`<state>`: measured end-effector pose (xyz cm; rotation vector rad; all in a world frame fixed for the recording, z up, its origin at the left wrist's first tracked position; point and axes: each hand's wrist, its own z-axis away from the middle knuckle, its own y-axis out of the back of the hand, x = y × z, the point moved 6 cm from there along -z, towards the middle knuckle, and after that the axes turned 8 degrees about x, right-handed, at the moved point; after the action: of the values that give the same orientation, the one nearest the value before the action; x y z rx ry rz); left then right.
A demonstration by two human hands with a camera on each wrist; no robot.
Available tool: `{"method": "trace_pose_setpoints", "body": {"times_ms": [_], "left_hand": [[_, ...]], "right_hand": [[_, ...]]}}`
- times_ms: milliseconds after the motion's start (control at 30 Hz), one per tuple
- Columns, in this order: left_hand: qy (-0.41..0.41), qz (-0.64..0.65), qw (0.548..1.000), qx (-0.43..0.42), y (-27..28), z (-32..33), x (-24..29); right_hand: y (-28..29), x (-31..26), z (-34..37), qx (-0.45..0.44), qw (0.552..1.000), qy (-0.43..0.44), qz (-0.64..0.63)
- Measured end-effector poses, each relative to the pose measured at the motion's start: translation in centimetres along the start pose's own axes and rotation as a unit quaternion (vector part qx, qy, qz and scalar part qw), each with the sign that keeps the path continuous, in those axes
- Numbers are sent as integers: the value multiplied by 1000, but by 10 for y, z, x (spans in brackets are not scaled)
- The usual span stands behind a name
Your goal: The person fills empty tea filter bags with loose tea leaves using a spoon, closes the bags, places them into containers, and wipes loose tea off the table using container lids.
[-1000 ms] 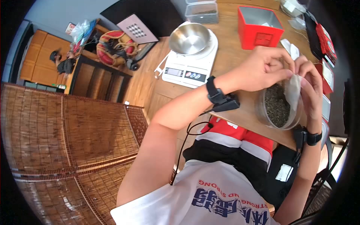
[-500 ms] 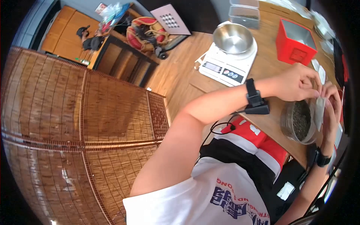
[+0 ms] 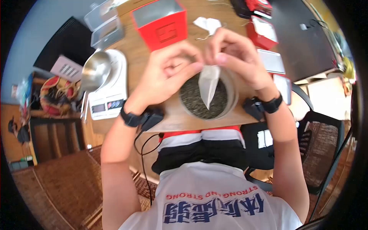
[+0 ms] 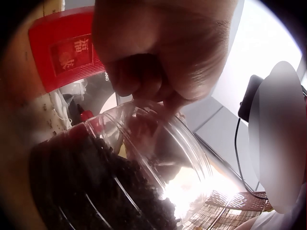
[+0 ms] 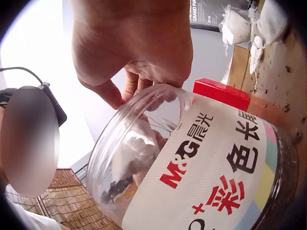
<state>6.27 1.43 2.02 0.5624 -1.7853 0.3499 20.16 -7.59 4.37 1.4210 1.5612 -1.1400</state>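
Both hands work at the top of a small white mesh tea bag (image 3: 209, 86), which hangs point-down over a clear round tub of dried tea leaves (image 3: 188, 97). My left hand (image 3: 168, 73) pinches one side of the bag's upper edge between thumb and fingers. On the other side, my right hand (image 3: 241, 57) pinches the same edge. In the left wrist view the dark leaves (image 4: 96, 187) show through the tub's wall, below the left hand. A printed label (image 5: 206, 167) covers the tub's side in the right wrist view.
A red open box (image 3: 163, 25) stands beyond the left hand. At the left are a white kitchen scale (image 3: 115, 88) with a steel bowl (image 3: 96, 71) and a clear lidded box (image 3: 107, 34). White pouches (image 3: 208, 25) and a red carton (image 3: 262, 32) lie at the back right.
The head view has swung so that the hands and tub are now mid-frame. The pinching fingertips stand slightly further apart, and the bag's flat face now shows more fully.
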Motion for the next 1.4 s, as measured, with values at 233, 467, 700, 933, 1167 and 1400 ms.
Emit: {"method": "trace_pose_setpoints", "body": {"times_ms": [233, 467, 700, 933, 1167, 1400], "left_hand": [[-28, -4, 1000, 0, -5, 5, 4], [-64, -66, 996, -21, -1, 6, 9], [-51, -52, 996, 46, 5, 2, 13], [-38, -14, 998, 43, 5, -1, 5], [-82, -42, 995, 38, 7, 0, 10], [-44, -35, 998, 36, 5, -4, 5]], "right_hand": [[-6, 4, 0, 17, 999, -30, 14], [-6, 9, 1, 41, 997, -56, 23], [-3, 1, 0, -10, 1000, -4, 15], [-3, -7, -2, 18, 963, 78, 256], [-13, -21, -4, 27, 924, 149, 352], [-12, -22, -4, 34, 902, 168, 396]]}}
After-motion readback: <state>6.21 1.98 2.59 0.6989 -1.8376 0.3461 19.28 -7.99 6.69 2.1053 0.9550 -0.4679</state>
